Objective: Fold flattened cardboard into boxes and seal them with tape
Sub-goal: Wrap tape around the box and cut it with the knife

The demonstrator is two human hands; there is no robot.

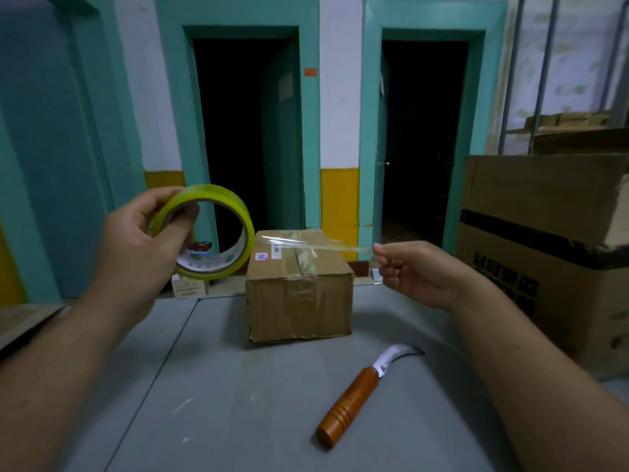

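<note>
Bold black Chinese characters mark the large carton [527,199], too blurred to read. The small box [299,301] bears a red-and-blue sticker [261,256] and a barcode label [276,249], both illegible.

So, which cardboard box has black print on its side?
The large box at the right, with a black band above the print; the small box in the middle has none.

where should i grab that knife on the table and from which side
Take the knife by its wooden handle, coming from above at the near end. It lies flat on the table, butt toward the person, and the curved blade points away, so fingers should stay clear of it.
</note>
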